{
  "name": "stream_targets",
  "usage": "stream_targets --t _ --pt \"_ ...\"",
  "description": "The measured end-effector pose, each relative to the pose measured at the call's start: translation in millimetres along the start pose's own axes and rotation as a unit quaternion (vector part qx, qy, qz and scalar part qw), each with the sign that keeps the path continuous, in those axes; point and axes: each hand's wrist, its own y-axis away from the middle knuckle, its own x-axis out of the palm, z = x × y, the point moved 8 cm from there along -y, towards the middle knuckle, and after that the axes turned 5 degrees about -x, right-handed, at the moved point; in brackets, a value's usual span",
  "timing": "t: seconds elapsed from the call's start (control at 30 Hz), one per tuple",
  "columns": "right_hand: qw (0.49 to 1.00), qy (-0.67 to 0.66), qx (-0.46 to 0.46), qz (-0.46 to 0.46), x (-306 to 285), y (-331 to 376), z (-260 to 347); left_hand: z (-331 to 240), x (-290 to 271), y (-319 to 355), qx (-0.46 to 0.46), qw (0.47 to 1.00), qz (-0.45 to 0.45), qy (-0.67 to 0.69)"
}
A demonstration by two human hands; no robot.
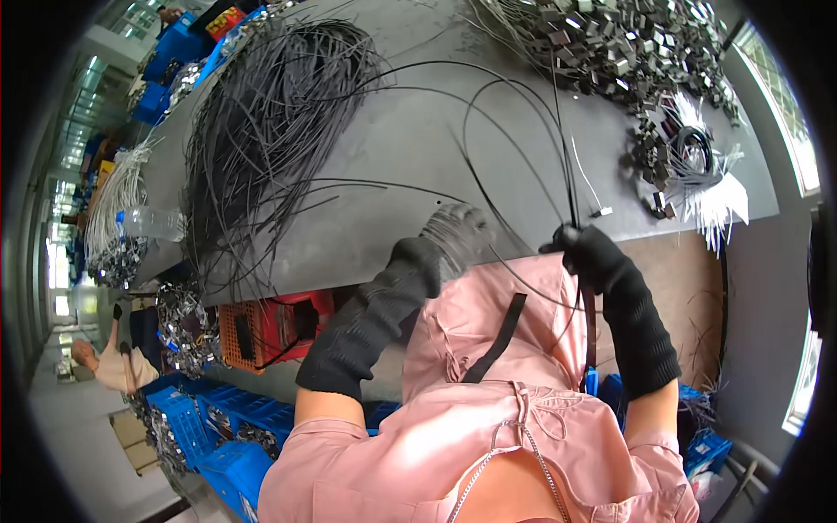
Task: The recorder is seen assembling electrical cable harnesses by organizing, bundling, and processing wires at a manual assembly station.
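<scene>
Pink clothing point(349, 471) fills the foreground, with both forearms reaching to a grey desk point(410, 148) strewn with cables.

Right hand point(582, 251): fingers closed around a few thin black cables point(572, 187), which rise and loop above the desk near its front edge; left hand point(458, 234), in a grey glove, is motion-blurred beside them, so I cannot tell how far its fingers are open or whether they hold anything. Leftward on the desk lies a thick heap of dark cables point(279, 105); small metal pieces point(610, 44) are piled at the far right.
</scene>
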Motion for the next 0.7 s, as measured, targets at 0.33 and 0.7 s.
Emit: stream_targets --t 0.33,0.7 --pt "0.934 0.314 -0.164 0.054 58 31 9 -25 22 -70 -0.019 1.000 0.009 -0.022" --pt "0.885 0.168 -0.283 -0.330 -75 141 132 -88 -50 -68 0.037 0.863 -0.088 0.497"
